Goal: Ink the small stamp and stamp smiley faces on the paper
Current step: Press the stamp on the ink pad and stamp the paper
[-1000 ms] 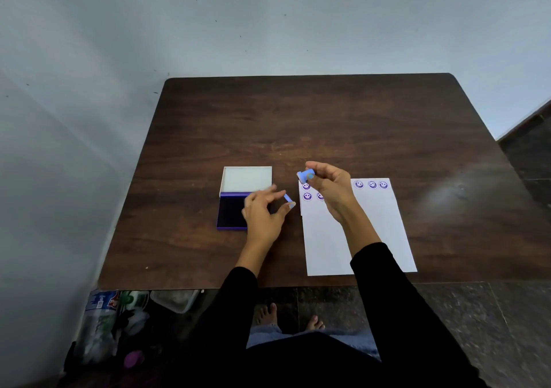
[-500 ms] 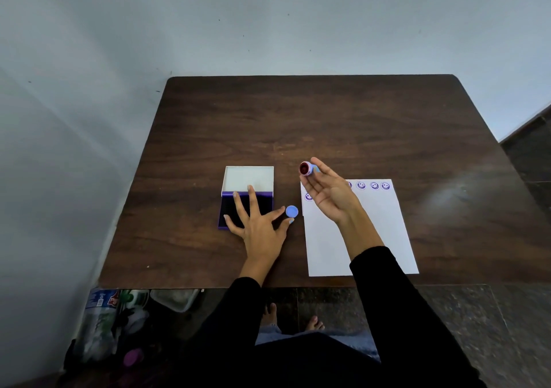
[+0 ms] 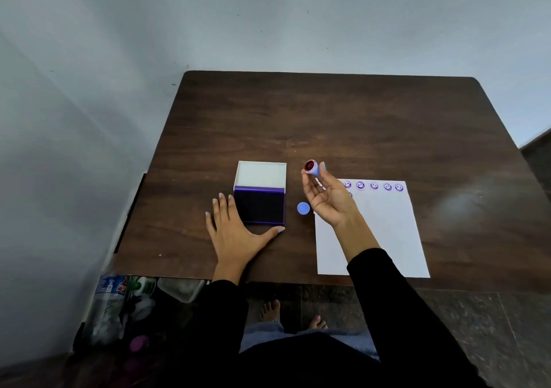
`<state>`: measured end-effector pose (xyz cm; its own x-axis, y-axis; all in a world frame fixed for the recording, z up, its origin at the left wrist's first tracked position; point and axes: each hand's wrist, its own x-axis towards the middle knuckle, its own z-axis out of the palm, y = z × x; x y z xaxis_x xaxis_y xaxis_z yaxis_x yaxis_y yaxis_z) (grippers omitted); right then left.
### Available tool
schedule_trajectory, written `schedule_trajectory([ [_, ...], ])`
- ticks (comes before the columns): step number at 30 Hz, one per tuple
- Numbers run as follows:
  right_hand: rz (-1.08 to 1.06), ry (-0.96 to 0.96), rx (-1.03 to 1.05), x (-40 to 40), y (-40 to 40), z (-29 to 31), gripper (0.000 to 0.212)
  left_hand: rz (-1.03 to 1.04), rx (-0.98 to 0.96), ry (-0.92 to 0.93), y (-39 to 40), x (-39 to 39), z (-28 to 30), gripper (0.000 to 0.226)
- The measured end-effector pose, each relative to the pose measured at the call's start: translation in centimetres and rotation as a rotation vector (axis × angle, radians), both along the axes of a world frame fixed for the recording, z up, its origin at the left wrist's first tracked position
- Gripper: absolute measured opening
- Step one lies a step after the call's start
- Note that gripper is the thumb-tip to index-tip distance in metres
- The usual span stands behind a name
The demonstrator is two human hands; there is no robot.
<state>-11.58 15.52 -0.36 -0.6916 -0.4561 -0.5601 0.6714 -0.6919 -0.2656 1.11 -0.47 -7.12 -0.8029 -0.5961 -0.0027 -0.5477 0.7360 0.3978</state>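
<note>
Above white paper sheet (image 3: pixel 387 232): small blue round stamp (image 3: pixel 311 167) pinched in right hand (image 3: pixel 328 199) fingers, face up. Left hand (image 3: pixel 235 232) flat, fingers spread, steadying purple ink pad (image 3: pixel 260 207). Next, probably: flip, press into ink.

Dim, cool, even light with no hard shadows. Soft whitish glare on the dark table (image 3: pixel 465 205) at right. Only faint shading under the left hand (image 3: pixel 235 232). Wide-angle bending along table edges and the wall (image 3: pixel 89 119) at left. Slight softness throughout; stronger blur toward the bottom corners, where the bottles (image 3: pixel 119 307) on the floor smear together.
</note>
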Motion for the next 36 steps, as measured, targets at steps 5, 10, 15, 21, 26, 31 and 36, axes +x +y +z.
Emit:
schedule_trajectory([
  [5,-0.026,-0.026,0.021,0.2,-0.1,-0.1,0.019,-0.021,0.0,0.075,0.8,-0.6,-0.2,0.118],
  [10,0.004,-0.053,0.151,0.3,-0.8,0.0,0.017,-0.006,-0.002,0.092,0.9,-0.9,-0.1,0.122],
  [15,0.059,-0.042,0.185,0.3,-1.2,-0.3,0.022,-0.06,-0.072,-0.018,0.0,-1.1,-0.2,0.134],
  [21,0.178,0.15,0.329,0.4,-1.8,-0.5,0.024,-0.075,-0.107,-0.025,-0.2,-1.0,-0.2,0.128],
  [26,0.26,0.588,0.949,1.1,-3.5,-1.4,0.032,-0.073,-0.074,0.015,-0.2,-0.9,-0.2,0.123],
  [31,0.349,1.043,1.268,2.7,-4.3,-2.8,0.027,-0.068,-0.055,0.034,-0.3,-1.0,-0.2,0.121],
  [36,0.408,1.293,1.435,3.6,-4.6,-3.1,0.028,-0.068,-0.049,0.054,-0.3,-0.9,-0.3,0.117],
])
